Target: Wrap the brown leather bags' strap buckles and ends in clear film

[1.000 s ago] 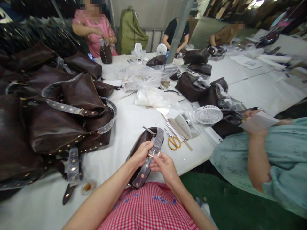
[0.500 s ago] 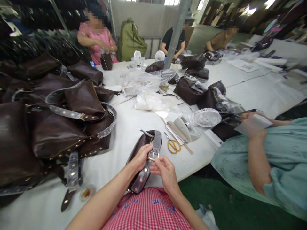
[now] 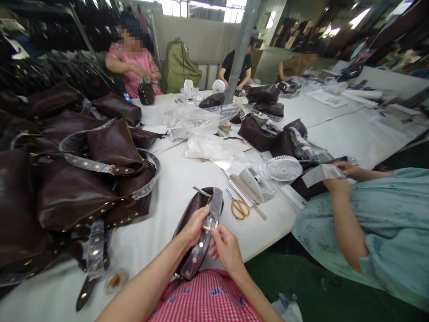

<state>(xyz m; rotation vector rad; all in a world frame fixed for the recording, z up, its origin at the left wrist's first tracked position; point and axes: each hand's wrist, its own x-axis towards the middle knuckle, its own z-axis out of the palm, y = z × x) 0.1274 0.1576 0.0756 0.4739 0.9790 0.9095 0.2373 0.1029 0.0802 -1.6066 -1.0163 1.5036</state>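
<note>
A dark brown leather bag (image 3: 190,211) lies at the near edge of the white table (image 3: 174,170), its studded strap (image 3: 198,251) wrapped in clear plastic. My left hand (image 3: 194,226) grips the strap just left of its gold buckle (image 3: 209,226). My right hand (image 3: 225,246) is closed in a pinch at the buckle from the right. Both hands touch the strap above my red checked lap.
A heap of brown studded bags (image 3: 77,179) fills the left. Yellow-handled scissors (image 3: 238,207), a small white fan (image 3: 283,167) and plastic bags (image 3: 208,147) lie beyond. A person in a teal top (image 3: 375,223) sits right; other people work at the far end.
The view has tilted down a little, so everything sits lower. My hands stay at the buckle, fingers shifting slightly. The person on the right lowered the white piece toward the table.
</note>
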